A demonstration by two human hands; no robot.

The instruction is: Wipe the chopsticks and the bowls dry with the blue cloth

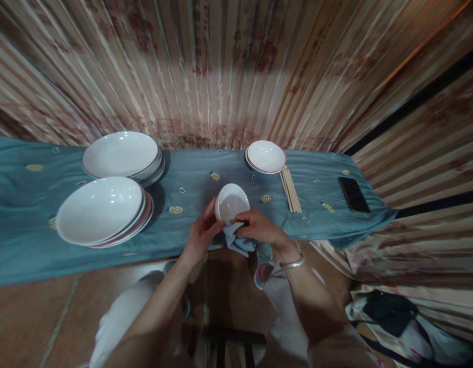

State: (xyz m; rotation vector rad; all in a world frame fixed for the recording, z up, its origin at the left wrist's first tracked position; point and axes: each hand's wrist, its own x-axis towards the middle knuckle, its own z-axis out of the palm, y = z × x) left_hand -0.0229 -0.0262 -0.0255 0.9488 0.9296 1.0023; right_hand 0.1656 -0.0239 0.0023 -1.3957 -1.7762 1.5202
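Note:
A small white bowl [232, 198] is held above the front edge of the table, its mouth tilted up toward me. My left hand [206, 230] grips its left side, thumb near the rim and fingers behind the wall. In my right hand [261, 227] is a bunched light blue cloth [238, 241], pinched against the bowl's lower right rim. The cloth's loose end hangs below the bowl. Behind and to the right sits a short stack of shallow white bowls [266, 155] with red rims. Several wooden chopsticks [290, 189] lie beside that stack.
On the left, two stacks of larger dishes stand close together: dark-rimmed plates [121, 153] behind, wide white bowls [100, 209] in front. A black phone [354, 194] lies at the right end of the blue-green tablecloth [190, 225]. Curtains [221, 76] hang behind; a bag [393, 317] rests lower right.

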